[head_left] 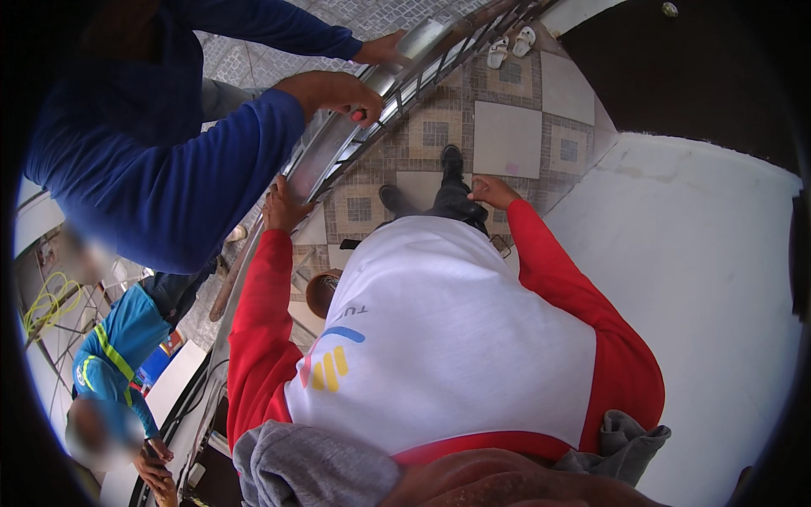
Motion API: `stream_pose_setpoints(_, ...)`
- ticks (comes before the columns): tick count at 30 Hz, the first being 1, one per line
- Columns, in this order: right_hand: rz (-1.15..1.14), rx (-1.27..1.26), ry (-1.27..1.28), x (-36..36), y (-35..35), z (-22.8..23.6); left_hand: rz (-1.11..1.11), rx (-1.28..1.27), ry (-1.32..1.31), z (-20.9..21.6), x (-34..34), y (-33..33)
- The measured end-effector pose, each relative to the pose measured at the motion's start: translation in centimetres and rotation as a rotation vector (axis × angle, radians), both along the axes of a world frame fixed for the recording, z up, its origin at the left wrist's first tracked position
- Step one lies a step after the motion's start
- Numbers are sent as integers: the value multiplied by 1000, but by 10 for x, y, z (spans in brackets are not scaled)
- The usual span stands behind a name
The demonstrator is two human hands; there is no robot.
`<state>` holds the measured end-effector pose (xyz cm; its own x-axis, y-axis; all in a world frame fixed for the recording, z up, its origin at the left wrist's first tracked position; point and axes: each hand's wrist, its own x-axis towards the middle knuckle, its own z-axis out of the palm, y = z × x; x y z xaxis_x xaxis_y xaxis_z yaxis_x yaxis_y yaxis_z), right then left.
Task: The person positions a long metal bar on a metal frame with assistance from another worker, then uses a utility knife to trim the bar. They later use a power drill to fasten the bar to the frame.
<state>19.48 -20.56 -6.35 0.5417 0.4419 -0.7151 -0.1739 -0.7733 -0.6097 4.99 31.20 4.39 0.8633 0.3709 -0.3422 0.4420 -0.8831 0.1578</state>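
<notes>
Nearest the camera, grey cloth (312, 465) lies about the wearer's neck above a white shirt (456, 329) with red sleeves. Beyond it, the left hand (285, 205) rests at the near end of a long metal strip (319, 160), thumb spread from the fingers; whether they close on it cannot be told. The right hand (495, 192) hangs apart from the strip, beside the trousers, its fingers curled; whether they pinch anything cannot be told. A brown pot (321, 293) stands on the patterned tile floor (507, 139). Along a dark railing (399, 103), the strip runs up and away to the right, where a co-worker in blue (169, 177) has one hand around a red-ended handle (360, 114). Farther off are white sandals (511, 47), a person in teal (127, 334) and a yellow-green cord (52, 306).
</notes>
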Motion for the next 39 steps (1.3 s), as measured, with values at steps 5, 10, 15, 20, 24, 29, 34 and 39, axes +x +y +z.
stream_pose_setpoints(5, -15, 36, -36, -5, -3, -9, 24, -59, 34, -3, -4, 3)
stream_pose_setpoints(10, -20, 165, -6, -19, -2, -30, -50, -10, -100, -31, -34, 14)
stream_pose_setpoints(15, -44, 130, -23, -33, 3, -49, -120, 132, -103, -66, -54, 22)
stream_pose_setpoints(20, -99, 99, 61, -28, 8, -37, -60, 29, -77, -68, -57, 24)
stream_pose_setpoints(24, -57, 30, 42, -20, 10, -29, -48, -15, -92, -61, -55, 23)
stream_pose_setpoints(29, -24, 66, -5, -5, 13, -32, -39, -46, -127, -60, -50, 24)
stream_pose_setpoints(34, 94, 41, -66, 7, 19, -19, -48, -84, -134, -70, -49, 27)
stream_pose_setpoints(39, 134, 39, -82, 21, 26, -5, -86, -120, -23, -72, -50, 30)
